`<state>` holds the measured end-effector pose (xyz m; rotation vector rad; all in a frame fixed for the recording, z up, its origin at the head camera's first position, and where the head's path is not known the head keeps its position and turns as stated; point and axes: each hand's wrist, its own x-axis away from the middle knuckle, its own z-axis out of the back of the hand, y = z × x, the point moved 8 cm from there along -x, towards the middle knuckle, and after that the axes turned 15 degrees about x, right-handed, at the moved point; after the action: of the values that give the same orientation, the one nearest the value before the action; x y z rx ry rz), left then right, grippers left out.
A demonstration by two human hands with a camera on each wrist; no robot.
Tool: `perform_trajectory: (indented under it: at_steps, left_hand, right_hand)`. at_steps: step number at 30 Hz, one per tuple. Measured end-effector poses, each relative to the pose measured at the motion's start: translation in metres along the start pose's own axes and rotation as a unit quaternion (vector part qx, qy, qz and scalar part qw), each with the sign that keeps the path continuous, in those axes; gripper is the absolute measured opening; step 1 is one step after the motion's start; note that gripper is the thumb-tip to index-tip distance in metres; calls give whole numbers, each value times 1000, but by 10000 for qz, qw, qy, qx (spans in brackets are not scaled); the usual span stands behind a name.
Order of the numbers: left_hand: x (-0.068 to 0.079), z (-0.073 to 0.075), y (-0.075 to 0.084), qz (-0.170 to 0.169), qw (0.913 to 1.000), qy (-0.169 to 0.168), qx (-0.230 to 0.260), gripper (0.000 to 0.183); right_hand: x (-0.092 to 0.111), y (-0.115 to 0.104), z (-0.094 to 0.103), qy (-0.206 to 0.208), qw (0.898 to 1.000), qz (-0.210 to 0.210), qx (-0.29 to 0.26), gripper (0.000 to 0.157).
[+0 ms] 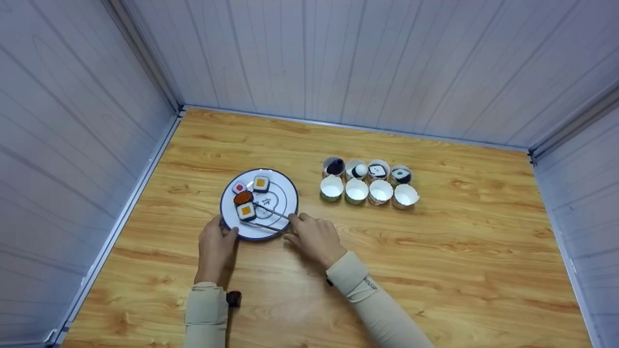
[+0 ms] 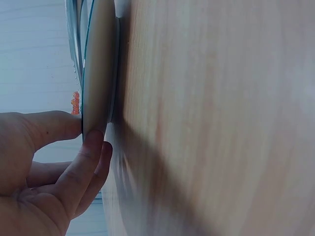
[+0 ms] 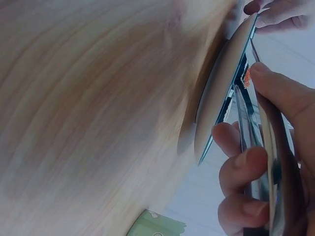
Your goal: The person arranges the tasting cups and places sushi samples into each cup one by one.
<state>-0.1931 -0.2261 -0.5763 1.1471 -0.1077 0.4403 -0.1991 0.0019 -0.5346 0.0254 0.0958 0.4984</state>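
My left hand pinches the near-left rim of a white plate with a blue edge, thumb on top and fingers beneath. Metal tongs are in my right hand, which grips them at the plate's right side. Their arms reach over the plate, spread apart, with the tips beside a square sushi piece with an orange centre. Touching that piece is an orange roe sushi. Farther back on the plate lie a small piece with a red centre and another orange-centred square.
Right of the plate, paper cups stand in two rows on the wooden table. Back-row cups hold a dark piece, a white-and-black piece and other sushi pieces. White insides show in the front cups. Pale walls enclose the table.
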Motion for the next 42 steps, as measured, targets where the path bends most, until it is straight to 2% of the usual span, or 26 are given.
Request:
perform_trajectory:
  at_steps: [5,12,16,20,31,42]
  left_hand:
    - [-1,-1,-1,72,10000,-29,50,54]
    - [-2,1,2,-247,9997,54,46,55]
    - [-2,1,1,-183,9998,44,54,55]
    - [-3,0,0,-80,10000,5,49,54]
    - [-2,0,0,-60,10000,31,10,53]
    - [0,0,2,-231,9997,75,-40,54]
  right_hand:
    - [1,0,1,65,10000,44,53,37]
    - [7,1,6,343,9991,204,115,32]
    - [11,8,9,421,9990,161,-34,36]
    - [16,17,15,530,9984,99,-180,40]
    - [34,50,27,839,9960,-161,-266,40]
    - [58,88,40,1223,9913,-471,-107,45]
